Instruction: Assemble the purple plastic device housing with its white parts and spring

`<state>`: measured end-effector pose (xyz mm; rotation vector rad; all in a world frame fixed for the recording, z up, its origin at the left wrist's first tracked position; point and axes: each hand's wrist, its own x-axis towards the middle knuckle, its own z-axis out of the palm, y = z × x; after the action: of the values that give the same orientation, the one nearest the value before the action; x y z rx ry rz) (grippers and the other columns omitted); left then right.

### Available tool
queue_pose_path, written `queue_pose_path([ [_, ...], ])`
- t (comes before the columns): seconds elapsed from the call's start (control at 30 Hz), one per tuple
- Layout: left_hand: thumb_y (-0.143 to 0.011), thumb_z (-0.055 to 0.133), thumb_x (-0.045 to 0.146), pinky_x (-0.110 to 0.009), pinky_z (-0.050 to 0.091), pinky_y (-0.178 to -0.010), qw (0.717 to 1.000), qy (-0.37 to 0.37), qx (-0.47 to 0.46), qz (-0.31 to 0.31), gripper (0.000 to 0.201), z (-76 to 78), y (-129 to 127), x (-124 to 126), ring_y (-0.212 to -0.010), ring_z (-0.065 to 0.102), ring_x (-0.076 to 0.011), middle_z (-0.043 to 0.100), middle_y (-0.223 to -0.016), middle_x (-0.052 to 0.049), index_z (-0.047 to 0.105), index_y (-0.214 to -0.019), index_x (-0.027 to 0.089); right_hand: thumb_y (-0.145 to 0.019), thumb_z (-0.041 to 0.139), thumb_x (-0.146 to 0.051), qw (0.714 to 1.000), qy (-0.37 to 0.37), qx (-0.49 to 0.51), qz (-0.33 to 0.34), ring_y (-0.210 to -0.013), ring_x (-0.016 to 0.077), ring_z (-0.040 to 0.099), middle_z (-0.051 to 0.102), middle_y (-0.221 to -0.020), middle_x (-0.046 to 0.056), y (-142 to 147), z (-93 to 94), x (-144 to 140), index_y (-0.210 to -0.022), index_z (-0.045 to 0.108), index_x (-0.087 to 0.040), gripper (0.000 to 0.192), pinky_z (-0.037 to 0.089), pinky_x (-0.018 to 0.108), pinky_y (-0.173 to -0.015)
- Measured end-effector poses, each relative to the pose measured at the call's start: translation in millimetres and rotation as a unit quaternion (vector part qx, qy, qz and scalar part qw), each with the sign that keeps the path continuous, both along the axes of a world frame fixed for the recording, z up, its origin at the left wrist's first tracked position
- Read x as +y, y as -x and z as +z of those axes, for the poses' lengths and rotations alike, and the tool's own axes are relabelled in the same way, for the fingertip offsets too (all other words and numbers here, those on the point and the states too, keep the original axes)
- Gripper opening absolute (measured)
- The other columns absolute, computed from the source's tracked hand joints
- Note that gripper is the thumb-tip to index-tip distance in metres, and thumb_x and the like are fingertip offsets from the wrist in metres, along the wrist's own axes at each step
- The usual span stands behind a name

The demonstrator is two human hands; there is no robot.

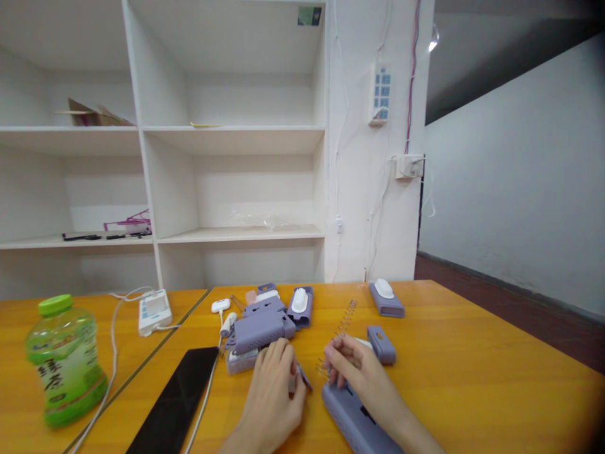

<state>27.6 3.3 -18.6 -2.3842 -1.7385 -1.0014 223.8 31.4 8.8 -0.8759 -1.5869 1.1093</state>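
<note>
Small lilac plastic part (302,377) lies pinched in the fingers of the left hand (271,394), low over the orange wooden bench (472,372). Right hand (362,372) fingers curled onto a thin coiled metal spring strip (341,331), wrist resting on a long lilac plastic casing (352,419). More lilac casings (262,328) just behind. Green plastic drink bottle (63,362), capped, liquid inside, far left.

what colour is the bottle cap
Bright green, on the bottle cap, seen in the head view.
</note>
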Motion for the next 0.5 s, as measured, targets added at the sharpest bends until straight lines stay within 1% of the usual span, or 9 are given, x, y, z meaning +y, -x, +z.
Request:
queue_pose_path([
  [0.07,-0.081,0.05,0.006,-0.043,0.041,-0.088,1.0,-0.001,0.001,0.001,0.02,1.9,-1,-2,-0.096,0.053,-0.0268,0.057,-0.099,-0.005,0.049,-0.09,0.024,-0.092,0.066,-0.06,1.0,-0.001,-0.001,-0.002,-0.065,0.0166,0.065,0.068,-0.078,0.001,0,0.6,-1,-0.085,0.06,-0.02,0.041,0.048,0.028,-0.06],
  [0.17,-0.078,0.051,0.005,-0.045,0.039,-0.091,1.0,0.002,0.0,-0.007,0.024,4.7,-2,-3,-0.101,0.052,-0.028,0.057,-0.102,-0.005,0.05,-0.092,0.024,-0.091,0.067,-0.06,1.0,0.0,-0.002,-0.002,-0.064,0.0162,0.065,0.066,-0.077,0.0,0,1.2,-3,-0.085,0.06,-0.02,0.041,0.049,0.028,-0.06],
  [0.3,-0.085,0.06,0.018,-0.041,0.042,-0.09,0.999,0.023,-0.017,-0.026,0.015,4.7,3,-2,-0.104,0.053,-0.0274,0.057,-0.107,-0.005,0.051,-0.095,0.024,-0.089,0.069,-0.059,1.0,0.0,0.001,-0.005,-0.064,0.0163,0.065,0.065,-0.076,-0.001,0,2.2,-5,-0.085,0.059,-0.02,0.04,0.05,0.028,-0.06],
  [0.37,-0.086,0.065,0.023,-0.038,0.044,-0.087,0.998,0.034,-0.033,-0.031,0.016,2.5,7,1,-0.101,0.055,-0.0259,0.057,-0.105,-0.004,0.05,-0.091,0.024,-0.089,0.069,-0.059,1.0,0.0,0.003,-0.007,-0.064,0.0162,0.065,0.065,-0.076,-0.001,1,2.7,-5,-0.084,0.059,-0.02,0.04,0.05,0.028,-0.061],
  [0.43,-0.088,0.063,0.02,-0.036,0.045,-0.085,0.998,0.038,-0.04,-0.033,0.016,-0.5,9,4,-0.099,0.057,-0.0242,0.058,-0.104,-0.003,0.048,-0.085,0.024,-0.089,0.069,-0.059,1.0,0.001,0.005,-0.006,-0.064,0.016,0.065,0.064,-0.076,-0.001,1,2.9,-5,-0.084,0.059,-0.02,0.04,0.051,0.028,-0.06],
  [0.5,-0.09,0.057,0.014,-0.034,0.046,-0.084,0.998,0.034,-0.038,-0.034,0.019,-3.8,11,8,-0.097,0.059,-0.0224,0.06,-0.102,-0.003,0.045,-0.08,0.024,-0.088,0.069,-0.06,1.0,0.002,0.008,-0.005,-0.064,0.0159,0.064,0.064,-0.077,-0.001,2,2.7,-5,-0.084,0.06,-0.02,0.041,0.051,0.028,-0.06],
])
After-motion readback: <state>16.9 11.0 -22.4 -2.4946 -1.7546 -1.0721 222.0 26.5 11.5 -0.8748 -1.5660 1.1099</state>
